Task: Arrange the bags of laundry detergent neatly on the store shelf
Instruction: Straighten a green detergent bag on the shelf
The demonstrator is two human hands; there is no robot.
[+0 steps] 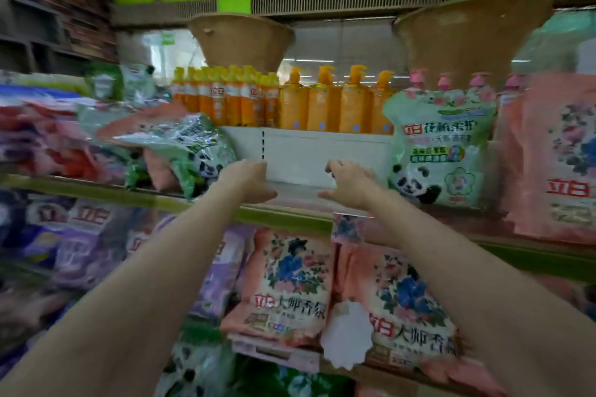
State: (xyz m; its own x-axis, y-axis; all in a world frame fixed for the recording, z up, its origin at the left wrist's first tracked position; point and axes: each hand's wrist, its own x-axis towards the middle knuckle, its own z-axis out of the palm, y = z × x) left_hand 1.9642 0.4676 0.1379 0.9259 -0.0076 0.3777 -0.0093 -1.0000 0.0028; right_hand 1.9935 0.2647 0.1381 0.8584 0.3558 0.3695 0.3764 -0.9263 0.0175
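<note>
Green-white panda bag (438,151) right of my hands, pink floral bag (561,158) far right, orange bottles (335,106) centre top, peach bags with blue flower print (290,284) lower centre, purple bags (80,242) lower left, green shelf edge (283,213)

On the store shelf (300,193), a green-and-white panda-print detergent bag (438,151) stands upright right of a bare gap, a pink floral bag (558,158) stands beside it, and similar green bags (180,151) lie toppled at left.
</note>
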